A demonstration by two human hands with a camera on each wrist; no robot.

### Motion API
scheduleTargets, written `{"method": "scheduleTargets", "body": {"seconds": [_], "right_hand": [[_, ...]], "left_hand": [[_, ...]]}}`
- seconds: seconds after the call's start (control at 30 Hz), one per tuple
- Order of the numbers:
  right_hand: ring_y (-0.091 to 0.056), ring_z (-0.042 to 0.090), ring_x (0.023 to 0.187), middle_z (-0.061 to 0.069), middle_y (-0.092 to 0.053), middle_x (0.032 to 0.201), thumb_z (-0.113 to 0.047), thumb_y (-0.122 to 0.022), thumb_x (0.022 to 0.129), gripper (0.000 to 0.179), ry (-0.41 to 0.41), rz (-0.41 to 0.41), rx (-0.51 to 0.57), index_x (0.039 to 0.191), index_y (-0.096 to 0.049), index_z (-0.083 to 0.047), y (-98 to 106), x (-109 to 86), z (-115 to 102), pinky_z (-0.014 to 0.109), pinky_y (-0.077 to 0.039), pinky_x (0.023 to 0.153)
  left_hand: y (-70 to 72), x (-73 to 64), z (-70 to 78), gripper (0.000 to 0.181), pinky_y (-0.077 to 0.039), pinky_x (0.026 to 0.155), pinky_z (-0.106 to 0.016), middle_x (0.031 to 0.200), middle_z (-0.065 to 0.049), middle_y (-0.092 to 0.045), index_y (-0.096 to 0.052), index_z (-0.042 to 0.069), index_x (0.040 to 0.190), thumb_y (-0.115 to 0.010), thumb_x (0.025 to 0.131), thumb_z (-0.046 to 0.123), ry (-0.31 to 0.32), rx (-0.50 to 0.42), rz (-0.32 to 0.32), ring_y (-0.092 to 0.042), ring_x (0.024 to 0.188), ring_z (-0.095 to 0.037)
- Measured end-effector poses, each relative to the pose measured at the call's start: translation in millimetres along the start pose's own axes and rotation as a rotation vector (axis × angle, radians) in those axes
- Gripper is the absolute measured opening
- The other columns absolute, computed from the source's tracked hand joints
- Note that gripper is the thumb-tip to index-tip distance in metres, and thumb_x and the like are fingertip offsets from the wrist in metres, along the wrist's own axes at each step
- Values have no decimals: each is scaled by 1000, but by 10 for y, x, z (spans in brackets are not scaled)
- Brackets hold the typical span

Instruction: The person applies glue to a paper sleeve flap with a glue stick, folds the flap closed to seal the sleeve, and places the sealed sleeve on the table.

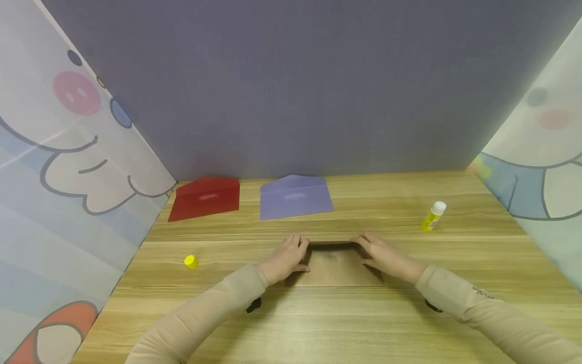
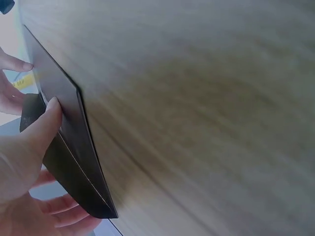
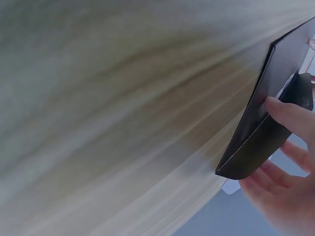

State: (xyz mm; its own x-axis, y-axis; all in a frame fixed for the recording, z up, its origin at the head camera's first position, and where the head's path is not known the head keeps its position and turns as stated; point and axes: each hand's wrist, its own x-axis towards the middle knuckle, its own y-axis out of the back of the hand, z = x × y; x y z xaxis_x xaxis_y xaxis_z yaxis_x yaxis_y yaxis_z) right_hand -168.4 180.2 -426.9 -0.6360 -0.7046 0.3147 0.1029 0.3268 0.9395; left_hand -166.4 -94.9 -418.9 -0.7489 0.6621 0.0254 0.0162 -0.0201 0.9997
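A dark brown paper envelope [image 1: 335,269] lies on the wooden table with its flap raised along the far edge. My left hand [image 1: 284,259] holds its left end, and my right hand [image 1: 386,257] holds the right end. In the left wrist view, the thumb presses the envelope's body while the fingers lie behind the dark flap [image 2: 74,169]. A matching hold shows in the right wrist view: thumb on the front, curled fingers at the back of the flap [image 3: 258,147].
Farther back lie a red envelope [image 1: 206,199] and a purple envelope [image 1: 295,199], both with flaps unfolded. At the right stands a glue stick [image 1: 428,222] with a white end. Its likely yellow cap [image 1: 191,262] sits at the left. A grey panel [image 1: 313,91] rises behind the table.
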Motion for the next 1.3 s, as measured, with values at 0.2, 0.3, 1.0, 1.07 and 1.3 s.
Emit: {"method": "scheduleTargets", "body": {"seconds": [0.2, 0.3, 1.0, 1.07, 1.3], "right_hand": [[-52, 17, 78, 10, -53, 91, -3, -78, 61, 51, 59, 28, 11, 107, -57, 2, -11, -14, -8, 26, -49, 65], [-51, 16, 76, 10, -52, 90, -2, -77, 61, 48, 69, 31, 10, 105, -59, 0, -17, -19, -12, 24, -49, 63], [-54, 27, 86, 16, -53, 95, 5, -72, 66, 36, 113, -10, 47, 101, -62, 0, -41, -41, -16, 32, -51, 71], [-54, 28, 87, 17, -53, 96, 5, -71, 67, 36, 110, -16, 46, 101, -62, 0, -35, -43, -22, 33, -51, 71], [-55, 26, 85, 14, -54, 94, 4, -71, 67, 34, 98, -33, 20, 100, -62, 0, 6, -30, -58, 33, -51, 71]], "left_hand": [[2, -15, 5, 56, -42, 69, -27, 93, -4, -41, -48, 4, 112, -61, 76, 45, -24, 28, 4, -42, 82, -16], [-5, -15, 2, 54, -41, 68, -26, 94, -5, -42, -49, 4, 111, -60, 77, 45, -26, 31, -5, -41, 81, -15], [-23, -35, -8, 41, -41, 64, -22, 91, -6, -45, -55, 6, 97, -60, 79, 41, -88, 34, 35, -41, 76, -14], [-18, -35, -8, 40, -42, 65, -23, 91, -6, -45, -55, 6, 97, -60, 79, 41, -90, 29, 33, -41, 77, -14], [-14, -23, -3, 38, -42, 66, -23, 91, -6, -45, -56, 6, 96, -60, 80, 40, -97, 46, 23, -42, 78, -15]]}}
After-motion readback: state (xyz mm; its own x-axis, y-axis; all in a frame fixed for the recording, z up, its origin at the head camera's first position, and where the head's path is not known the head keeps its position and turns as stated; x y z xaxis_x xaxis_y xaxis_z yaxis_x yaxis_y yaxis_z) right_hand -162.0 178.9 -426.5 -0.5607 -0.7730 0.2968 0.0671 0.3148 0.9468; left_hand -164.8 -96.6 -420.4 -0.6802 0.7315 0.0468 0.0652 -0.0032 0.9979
